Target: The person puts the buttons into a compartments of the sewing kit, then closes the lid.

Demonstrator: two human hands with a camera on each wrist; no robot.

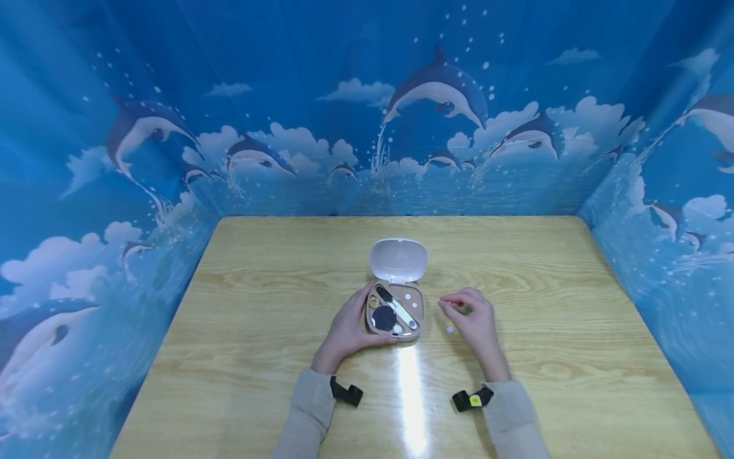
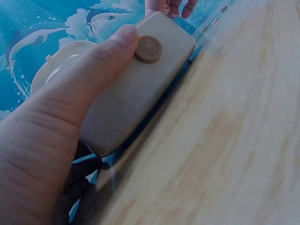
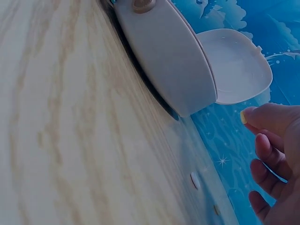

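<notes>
A small beige case lies on the table with its whitish lid raised at the back. My left hand grips the case by its left side, thumb along the front beside a round ridged button. Inside lie a slim black-and-white tool set diagonally, a dark round piece, a gold-coloured ring and small white discs. Right of the case, my right hand pinches a small yellow piece between thumb and forefinger, its other fingers loosely curled.
A small white disc lies on the wooden table beside the right hand. A tiny yellowish piece shows near it in the right wrist view. A blue dolphin-print curtain surrounds the table's back and sides.
</notes>
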